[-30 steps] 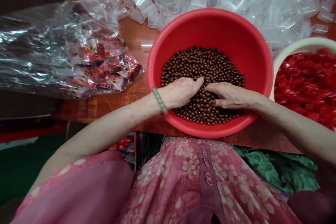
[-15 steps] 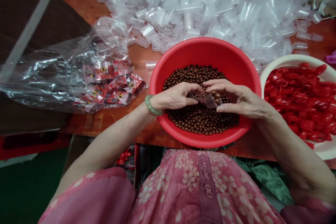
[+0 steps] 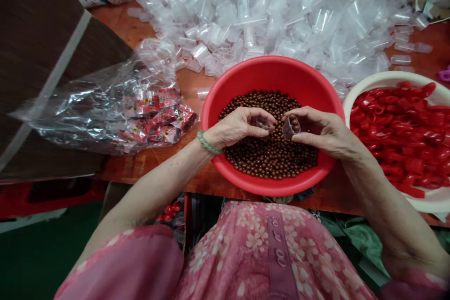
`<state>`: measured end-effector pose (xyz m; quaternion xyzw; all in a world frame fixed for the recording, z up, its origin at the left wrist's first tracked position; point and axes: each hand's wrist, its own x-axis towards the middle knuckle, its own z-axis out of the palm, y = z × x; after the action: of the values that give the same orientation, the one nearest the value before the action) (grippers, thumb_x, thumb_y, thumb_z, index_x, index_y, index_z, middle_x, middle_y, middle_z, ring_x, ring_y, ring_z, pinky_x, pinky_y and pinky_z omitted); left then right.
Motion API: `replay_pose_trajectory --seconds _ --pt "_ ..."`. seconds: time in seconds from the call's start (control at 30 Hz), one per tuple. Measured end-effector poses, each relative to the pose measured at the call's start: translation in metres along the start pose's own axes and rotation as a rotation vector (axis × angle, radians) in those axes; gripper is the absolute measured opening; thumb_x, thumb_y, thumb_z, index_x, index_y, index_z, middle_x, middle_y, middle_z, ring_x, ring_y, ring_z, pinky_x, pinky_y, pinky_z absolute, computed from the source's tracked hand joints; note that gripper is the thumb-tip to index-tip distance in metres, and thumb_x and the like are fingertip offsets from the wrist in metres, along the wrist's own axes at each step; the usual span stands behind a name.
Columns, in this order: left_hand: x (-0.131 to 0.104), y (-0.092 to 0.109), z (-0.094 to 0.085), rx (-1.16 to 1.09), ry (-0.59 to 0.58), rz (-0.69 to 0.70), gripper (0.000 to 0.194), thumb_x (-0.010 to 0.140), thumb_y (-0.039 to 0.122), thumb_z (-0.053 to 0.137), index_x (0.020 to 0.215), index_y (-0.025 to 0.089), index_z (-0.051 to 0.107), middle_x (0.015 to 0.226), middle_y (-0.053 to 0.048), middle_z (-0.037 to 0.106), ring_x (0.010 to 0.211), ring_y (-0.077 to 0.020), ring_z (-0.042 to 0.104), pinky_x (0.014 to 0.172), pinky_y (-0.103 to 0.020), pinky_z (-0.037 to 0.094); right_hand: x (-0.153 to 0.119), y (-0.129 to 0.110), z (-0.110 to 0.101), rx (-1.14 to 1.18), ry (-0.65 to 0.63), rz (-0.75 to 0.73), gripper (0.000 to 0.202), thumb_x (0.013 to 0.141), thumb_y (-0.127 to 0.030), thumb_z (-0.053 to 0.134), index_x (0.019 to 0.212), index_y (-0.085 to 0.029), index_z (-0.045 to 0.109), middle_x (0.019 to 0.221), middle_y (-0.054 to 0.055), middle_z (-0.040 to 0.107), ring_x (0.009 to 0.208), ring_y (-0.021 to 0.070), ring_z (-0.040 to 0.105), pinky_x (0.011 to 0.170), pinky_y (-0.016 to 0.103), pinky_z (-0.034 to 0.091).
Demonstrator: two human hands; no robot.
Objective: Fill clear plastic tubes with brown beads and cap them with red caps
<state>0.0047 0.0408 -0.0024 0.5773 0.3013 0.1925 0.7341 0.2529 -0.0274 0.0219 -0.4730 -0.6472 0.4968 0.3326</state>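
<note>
A red basin [image 3: 272, 187] holds a heap of small brown balls [image 3: 277, 164]. Over the heap, my left hand [image 3: 242, 125] grips a small clear cup [image 3: 263, 124] between thumb and fingers; what it contains is hard to make out. My right hand [image 3: 323, 131] pinches a second clear cup [image 3: 288, 129], tilted, with several brown balls inside it. The two cups are apart, their open ends not touching.
Many clear plastic cups [image 3: 246, 14] are piled behind the basin. To the right stands a white basin [image 3: 351, 91] of red plastic parts [image 3: 415, 140]. A clear bag with red packets [image 3: 154, 112] lies left, beside a brown box [image 3: 45, 70].
My hands have drawn slightly apart, widening the gap between the two cups. The camera view has shifted a little, so the bag and box appear further right.
</note>
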Motion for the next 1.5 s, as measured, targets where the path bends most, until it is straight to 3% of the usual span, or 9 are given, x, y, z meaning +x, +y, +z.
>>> replay_pose_trajectory --seconds 0.1,0.23,0.43,0.57,0.7,0.8,0.9,1.17,1.5 --pt "0.004 -0.009 -0.003 0.052 0.063 -0.002 0.025 0.073 0.018 0.074 0.097 0.015 0.069 0.093 -0.004 0.075 0.087 -0.0152 0.07 0.086 -0.034 0.057 -0.003 0.005 0.002 0.006 0.014 0.008 0.053 0.081 -0.05 0.082 0.126 -0.024 0.07 0.113 0.006 0.074 0.098 0.0208 0.071 0.093 0.039 0.059" --pt "0.008 -0.016 -0.005 0.383 0.115 0.06 0.012 0.075 0.016 0.068 0.086 0.014 0.065 0.088 -0.003 0.071 0.083 -0.0138 0.065 0.087 -0.033 0.055 -0.005 0.008 0.005 0.048 0.069 -0.005 0.053 0.081 -0.048 0.083 0.127 -0.025 0.07 0.118 0.006 0.074 0.102 0.021 0.071 0.097 0.041 0.058" --pt "0.004 -0.013 -0.006 0.921 0.129 0.05 0.02 0.082 0.016 0.061 0.101 0.015 0.068 0.098 -0.006 0.073 0.091 -0.0199 0.067 0.091 -0.038 0.055 -0.01 0.009 0.011 0.068 0.054 0.013 0.058 0.081 -0.05 0.083 0.129 -0.021 0.069 0.117 0.008 0.073 0.102 0.0208 0.07 0.096 0.041 0.058" --pt "-0.002 -0.01 -0.008 1.044 0.176 0.175 0.041 0.083 0.023 0.067 0.123 0.014 0.065 0.127 -0.014 0.071 0.12 -0.0276 0.065 0.111 -0.047 0.05 -0.014 0.007 0.013 0.129 0.041 0.024 0.058 0.081 -0.047 0.083 0.13 -0.02 0.068 0.119 0.008 0.074 0.105 0.0203 0.071 0.1 0.042 0.056" --pt "-0.014 -0.003 0.006 0.679 0.224 0.277 0.052 0.092 0.036 0.064 0.138 0.013 0.059 0.142 -0.018 0.063 0.134 -0.0296 0.059 0.119 -0.051 0.043 -0.018 0.0 0.015 0.206 0.024 0.012 0.057 0.082 -0.042 0.084 0.132 -0.021 0.067 0.117 0.007 0.075 0.104 0.0193 0.072 0.098 0.039 0.058" --pt "-0.024 0.004 0.031 0.139 0.108 0.209 0.055 0.096 0.043 0.063 0.144 0.018 0.055 0.144 -0.017 0.062 0.129 -0.027 0.063 0.112 -0.045 0.05 -0.02 -0.01 0.018 0.279 -0.024 -0.006 0.053 0.084 -0.039 0.083 0.132 -0.023 0.068 0.118 0.006 0.076 0.104 0.0181 0.073 0.097 0.036 0.059" --pt "-0.03 0.006 0.055 -0.125 0.013 0.156 0.054 0.091 0.043 0.073 0.138 0.018 0.063 0.134 -0.014 0.067 0.122 -0.0255 0.065 0.107 -0.038 0.052 -0.022 -0.02 0.02 0.286 -0.063 -0.031 0.048 0.087 -0.034 0.08 0.133 -0.026 0.069 0.123 0.005 0.076 0.108 0.0177 0.073 0.098 0.033 0.059" --pt "-0.033 -0.003 0.07 -0.311 0.098 0.072 0.043 0.085 0.037 0.08 0.12 0.013 0.07 0.108 -0.008 0.074 0.089 -0.0139 0.071 0.08 -0.024 0.059 -0.02 -0.016 0.02 -0.061 0.094 -0.198 0.037 0.089 -0.035 0.078 0.125 -0.029 0.076 0.118 0.006 0.073 0.107 0.019 0.069 0.096 0.035 0.058" --pt "-0.037 -0.008 0.065 -0.362 0.073 0.067 0.037 0.082 0.041 0.083 0.101 0.012 0.069 0.092 -0.002 0.069 0.08 -0.0091 0.068 0.079 -0.021 0.058 -0.014 -0.017 0.029 0.069 0.081 -0.094 0.024 0.084 -0.039 0.082 0.095 -0.023 0.068 0.082 -0.002 0.063 0.07 0.0108 0.056 0.062 0.023 0.046"
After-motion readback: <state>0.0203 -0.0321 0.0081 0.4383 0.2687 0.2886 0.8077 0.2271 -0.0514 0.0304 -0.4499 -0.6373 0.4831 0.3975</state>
